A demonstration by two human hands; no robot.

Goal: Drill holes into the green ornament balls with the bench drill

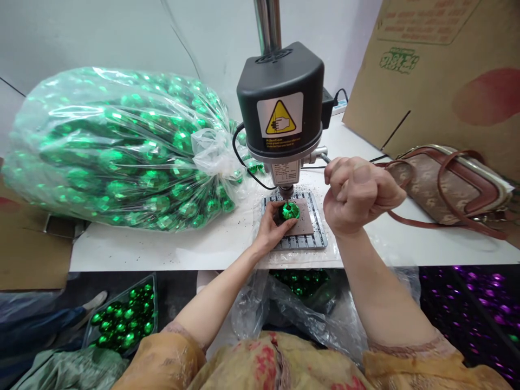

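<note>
Clock positions taken from the green ball, left to right. From my seat, nine o'clock: brown carton (32, 249), cut off by the frame edge. Eight o'clock, low: tray of shiny green balls (128, 314), partly behind my left sleeve (162, 360). Ten o'clock: big clear plastic bag (117, 154), crinkled, knotted, stuffed with faceted green balls; reflections blur single ones. My left hand (269, 226) pinches the green ball (293, 212) between thumb and fingers, covering its left side. Ball sits on a flat brown board (306, 225) over a slotted metal plate (320, 241), dark specks around on the white surface (162, 252). Twelve o'clock: black drill press (280, 97), chuck (286, 191) right above; can't tell whether the bit touches. Between two and three: my right hand (361, 189) is fisted on the lever (325, 157), grip end hidden. Three o'clock: patterned handbag (442, 187), brown trim. Two: large carton (439, 70), cropped. Four, low: purple balls (473, 295), dim.
</note>
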